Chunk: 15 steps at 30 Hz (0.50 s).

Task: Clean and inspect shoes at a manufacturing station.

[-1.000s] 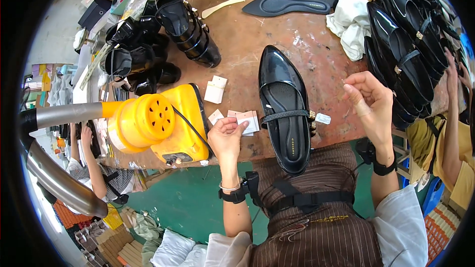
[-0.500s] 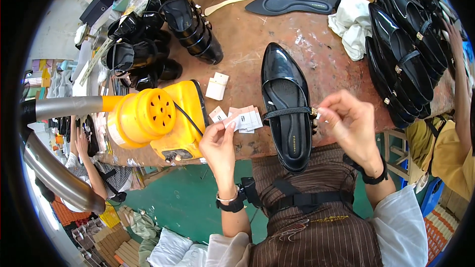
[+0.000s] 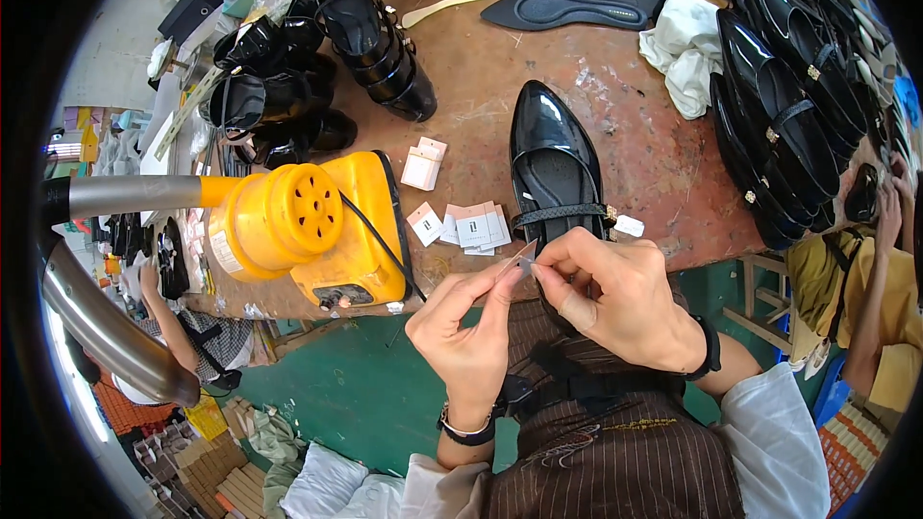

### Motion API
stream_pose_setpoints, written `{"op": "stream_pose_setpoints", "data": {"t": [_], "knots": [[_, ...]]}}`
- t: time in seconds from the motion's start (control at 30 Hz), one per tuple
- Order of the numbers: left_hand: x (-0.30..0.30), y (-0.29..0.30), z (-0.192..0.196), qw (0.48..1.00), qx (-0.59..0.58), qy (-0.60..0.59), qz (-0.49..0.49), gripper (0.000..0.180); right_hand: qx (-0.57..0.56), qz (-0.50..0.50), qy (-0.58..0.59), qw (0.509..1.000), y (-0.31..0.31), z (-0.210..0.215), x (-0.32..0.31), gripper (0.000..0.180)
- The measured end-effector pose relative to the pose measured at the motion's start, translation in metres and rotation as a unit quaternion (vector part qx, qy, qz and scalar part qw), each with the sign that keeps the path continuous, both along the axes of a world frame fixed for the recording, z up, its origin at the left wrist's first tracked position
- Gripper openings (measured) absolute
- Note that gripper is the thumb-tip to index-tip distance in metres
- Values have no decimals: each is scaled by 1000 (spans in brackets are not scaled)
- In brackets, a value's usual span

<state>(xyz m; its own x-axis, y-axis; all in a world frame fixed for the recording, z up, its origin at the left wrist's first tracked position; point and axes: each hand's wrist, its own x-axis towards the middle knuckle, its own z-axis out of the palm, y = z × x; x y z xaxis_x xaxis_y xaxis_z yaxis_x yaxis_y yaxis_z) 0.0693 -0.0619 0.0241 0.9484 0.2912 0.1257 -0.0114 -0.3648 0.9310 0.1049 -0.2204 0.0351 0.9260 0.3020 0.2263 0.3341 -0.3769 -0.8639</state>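
My left hand (image 3: 465, 327) is closed in a pinch on a small pinkish-white card (image 3: 524, 258). At the card's other edge, my right hand (image 3: 615, 298) pinches with thumb and forefinger. Both hands meet above the heel end of a black patent pointed flat shoe (image 3: 553, 130), hiding much of its insole. The shoe's toe points away from me, and a thin strap (image 3: 562, 215) crosses its opening. Beside the strap's gold ornament, a little white tag (image 3: 630, 225) shows. Several loose cards (image 3: 476, 228) lie on the table left of the shoe.
A yellow machine with a metal pipe (image 3: 298, 221) stands at left, near a small card stack (image 3: 423, 163). Black shoes (image 3: 370, 43) are piled behind it; more shoes (image 3: 779, 115) are stacked at right beside a white cloth (image 3: 683, 53). Dark insoles (image 3: 577, 5) lie at the back.
My right hand has left the strap's ornament and moved left and nearer to me, meeting my left hand. My left hand has carried a card rightward from the loose cards to above the shoe.
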Motion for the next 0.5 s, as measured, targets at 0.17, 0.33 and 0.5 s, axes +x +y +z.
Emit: {"op": "stream_pose_setpoints", "data": {"t": [0.17,0.33,0.5], "knots": [[0,-2,-2,1000,-5,10,3,11,1,-8,12,1000,-1,0,1,14],[-1,-9,2,996,79,-42,-11,9,103,-7,87,991,-4,2,5,14],[8,1,-7,955,216,-168,-112,16,301,72,388,868,-28,-4,14,19]]}}
